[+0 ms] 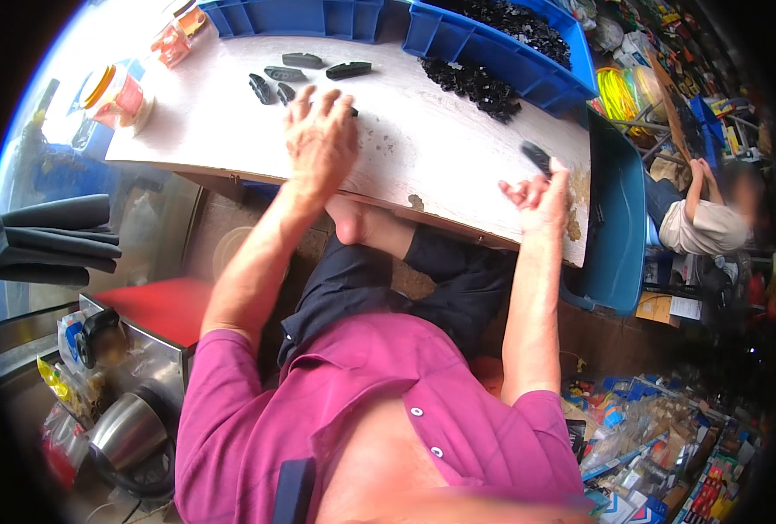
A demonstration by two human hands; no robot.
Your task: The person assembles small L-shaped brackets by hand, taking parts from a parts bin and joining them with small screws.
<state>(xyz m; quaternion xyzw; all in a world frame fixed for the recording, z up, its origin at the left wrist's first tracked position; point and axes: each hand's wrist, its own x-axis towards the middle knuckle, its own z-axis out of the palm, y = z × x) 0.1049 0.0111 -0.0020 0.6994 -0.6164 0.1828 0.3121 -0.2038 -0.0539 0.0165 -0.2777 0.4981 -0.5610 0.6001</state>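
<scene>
Over the left part of the pale tabletop (388, 162), my left hand (322, 144) reaches palm down with its fingers apart. A bit of black shows beside its fingertips, mostly hidden by the hand. Just beyond lie several slim, elongated black plastic pieces (349, 70), one of them (301, 60) farthest back. Near the table's right end, my right hand (541, 196) is closed with curled fingers. A black elongated piece (536, 156) sticks out past its thumb; the grip itself is partly hidden.
A blue bin (571, 83) full of small black parts stands at the back right, with a heap of black parts (475, 87) before it. Another blue bin (292, 22) is behind. Lidded jars (113, 96) stand left. A teal tub (611, 227) adjoins the right edge; another person (707, 214) sits beyond.
</scene>
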